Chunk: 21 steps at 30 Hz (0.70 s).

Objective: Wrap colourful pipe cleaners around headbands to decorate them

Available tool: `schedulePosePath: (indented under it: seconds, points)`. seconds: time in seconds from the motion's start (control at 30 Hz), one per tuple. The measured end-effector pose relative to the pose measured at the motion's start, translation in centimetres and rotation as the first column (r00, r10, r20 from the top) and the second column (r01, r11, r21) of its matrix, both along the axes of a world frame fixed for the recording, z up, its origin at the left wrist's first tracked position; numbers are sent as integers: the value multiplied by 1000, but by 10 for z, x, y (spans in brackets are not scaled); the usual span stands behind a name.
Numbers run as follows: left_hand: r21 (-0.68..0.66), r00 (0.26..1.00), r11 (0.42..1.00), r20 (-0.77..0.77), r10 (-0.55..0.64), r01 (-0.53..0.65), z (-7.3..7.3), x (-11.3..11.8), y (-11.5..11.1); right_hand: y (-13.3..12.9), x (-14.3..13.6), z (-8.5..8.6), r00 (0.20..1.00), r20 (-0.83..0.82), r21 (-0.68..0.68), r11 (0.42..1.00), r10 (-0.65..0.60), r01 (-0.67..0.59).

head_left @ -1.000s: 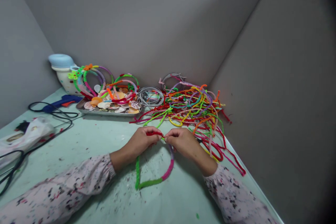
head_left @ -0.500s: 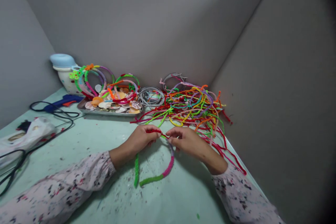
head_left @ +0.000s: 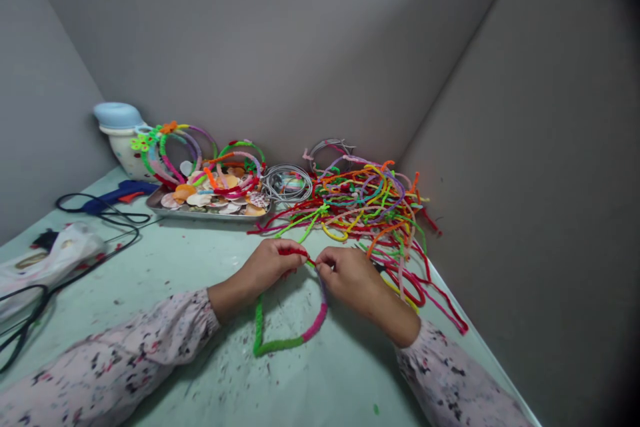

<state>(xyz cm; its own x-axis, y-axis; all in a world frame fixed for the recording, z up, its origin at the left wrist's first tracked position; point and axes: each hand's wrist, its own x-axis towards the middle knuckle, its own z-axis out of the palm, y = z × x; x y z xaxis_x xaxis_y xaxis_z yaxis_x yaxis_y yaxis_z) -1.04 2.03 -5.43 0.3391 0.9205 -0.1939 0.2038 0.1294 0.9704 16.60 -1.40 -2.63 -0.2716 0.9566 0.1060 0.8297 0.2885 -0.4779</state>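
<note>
My left hand [head_left: 273,267] is closed in a pinch on a red pipe cleaner [head_left: 311,260] and the top of a wire hoop covered in coloured fuzzy stem. My right hand [head_left: 345,277] pinches the red strand a short way to the right, beside the hoop. The hoop [head_left: 280,345] hangs down to the table, green at left and bottom, with pink and purple sections on the right. Fingers hide part of its top. Red-handled scissors [head_left: 411,285] lie partly behind my right wrist.
A tangled pile of pipe cleaners [head_left: 370,197] lies at the back right. Left of it are coiled wire [head_left: 289,184] and a metal tray [head_left: 210,215] with shells and wrapped hoops. A blue glue gun [head_left: 117,197], its black cord [head_left: 137,230] and a plastic bag [head_left: 75,247] lie left.
My right hand has shifted slightly down and closed into a tighter pinch on the red strand. The hoop's lower part has moved left, and the scissors have come into view by my right wrist.
</note>
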Motion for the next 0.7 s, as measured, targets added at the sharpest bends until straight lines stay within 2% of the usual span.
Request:
schedulePosePath:
  seconds: [0.17, 0.33, 0.7]
  points:
    - [-2, 1000, 1000, 9, -20, 20, 0, 0, 0, -6, -1, 3, 993, 114, 87, 996, 10, -20]
    - [8, 997, 997, 26, -76, 76, 1, 1, -1, -7, 1, 8, 999, 33, 157, 986, 42, -46]
    - [47, 997, 996, -12, -71, 72, 7, 5, -5, -3, -3, 5, 1000, 2, 132, 991, 24, -24]
